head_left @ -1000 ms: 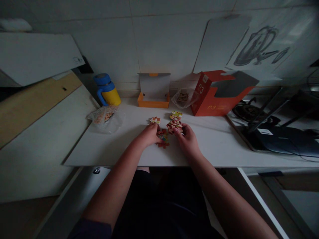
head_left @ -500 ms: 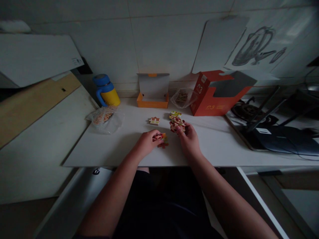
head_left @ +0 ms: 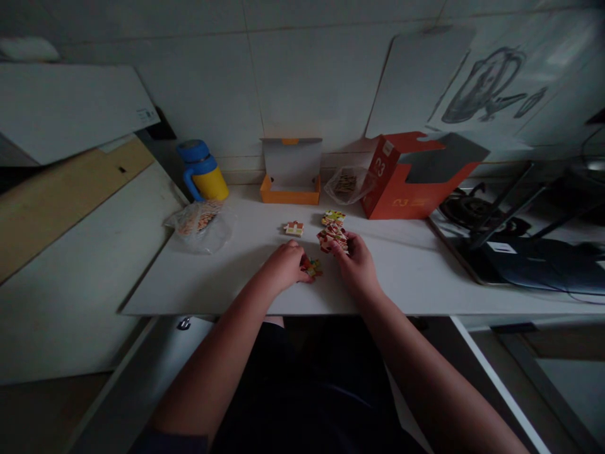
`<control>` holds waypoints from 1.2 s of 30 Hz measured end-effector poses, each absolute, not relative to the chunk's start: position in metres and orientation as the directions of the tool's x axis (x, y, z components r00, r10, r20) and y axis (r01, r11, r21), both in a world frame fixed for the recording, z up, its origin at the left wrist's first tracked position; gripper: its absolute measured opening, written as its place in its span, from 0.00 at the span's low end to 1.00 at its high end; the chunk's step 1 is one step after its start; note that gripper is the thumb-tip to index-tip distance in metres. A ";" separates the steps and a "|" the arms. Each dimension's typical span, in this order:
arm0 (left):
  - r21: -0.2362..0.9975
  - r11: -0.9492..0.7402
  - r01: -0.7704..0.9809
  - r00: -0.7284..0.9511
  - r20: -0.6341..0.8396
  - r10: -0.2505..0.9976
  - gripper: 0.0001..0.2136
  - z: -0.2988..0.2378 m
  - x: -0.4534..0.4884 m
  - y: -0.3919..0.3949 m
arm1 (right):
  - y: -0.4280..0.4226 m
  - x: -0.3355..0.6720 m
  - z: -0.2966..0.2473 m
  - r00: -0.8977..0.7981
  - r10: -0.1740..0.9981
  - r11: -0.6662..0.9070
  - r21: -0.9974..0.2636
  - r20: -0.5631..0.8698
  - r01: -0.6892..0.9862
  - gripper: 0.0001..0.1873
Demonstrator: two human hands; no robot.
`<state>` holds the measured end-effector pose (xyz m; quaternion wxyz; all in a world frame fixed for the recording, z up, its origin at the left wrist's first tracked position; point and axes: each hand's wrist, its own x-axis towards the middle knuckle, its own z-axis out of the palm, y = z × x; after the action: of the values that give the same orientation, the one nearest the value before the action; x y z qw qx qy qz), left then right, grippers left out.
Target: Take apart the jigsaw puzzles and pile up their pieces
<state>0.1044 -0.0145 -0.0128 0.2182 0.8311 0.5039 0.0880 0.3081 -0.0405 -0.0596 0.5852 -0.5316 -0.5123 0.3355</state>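
Several jigsaw puzzle pieces [head_left: 331, 237], red and cream, form a loose bunch in my right hand [head_left: 357, 261], thumb on top and fingers curled behind. Lower and to the left, my left hand [head_left: 283, 268] has its thumb and fingers closed round the edge of a green and orange puzzle piece [head_left: 313, 268] at the white tabletop. Whether other pieces lie beneath it I cannot tell. Just past the held bunch is a yellow-green stack of pieces [head_left: 333, 217]. A brown and cream stack of pieces [head_left: 293, 229] lies beyond my left hand.
An open orange box [head_left: 290, 197] stands at the back by the wall. Beside it are a clear bag of pieces [head_left: 346, 184] and a large red box [head_left: 404, 192]. On the left are another bag [head_left: 198, 221] and a blue-yellow jug [head_left: 208, 180]. A gas stove [head_left: 477, 208] is at right.
The reddish piece in my left hand no longer shows there; its fingers have come down onto the green and orange piece. My right hand's bunch has shifted slightly left.
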 end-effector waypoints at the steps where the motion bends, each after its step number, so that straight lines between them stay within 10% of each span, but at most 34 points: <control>1: 0.457 -0.383 0.803 0.474 -0.100 0.875 0.18 -0.011 0.105 -0.013 | -0.040 0.308 -0.060 0.252 0.937 0.209 -0.966 0.242 0.151 0.26; 11: 0.665 -0.221 0.713 0.431 -0.167 0.887 0.20 -0.020 0.098 0.005 | -0.046 0.302 -0.051 0.018 0.973 0.229 -0.965 0.228 -0.126 0.23; 16: 0.864 -0.179 0.471 0.433 -0.050 0.900 0.22 -0.040 0.091 0.013 | -0.048 0.300 -0.051 -0.119 0.967 0.226 -0.974 0.224 0.002 0.22; 25: 0.897 -0.269 0.352 0.545 0.038 0.838 0.21 -0.037 0.068 0.006 | -0.047 0.298 -0.056 -0.045 0.946 0.316 -0.885 0.321 0.343 0.22; 36: 0.954 -0.178 0.241 0.299 0.102 0.949 0.14 -0.035 0.083 -0.013 | -0.050 0.290 -0.054 -0.068 0.944 0.305 -0.779 0.322 0.547 0.29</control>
<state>0.0832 -0.0131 -0.0351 0.4579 0.6631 0.4487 0.3864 0.2904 -0.0502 -0.0544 0.4180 -0.5395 -0.6913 0.2374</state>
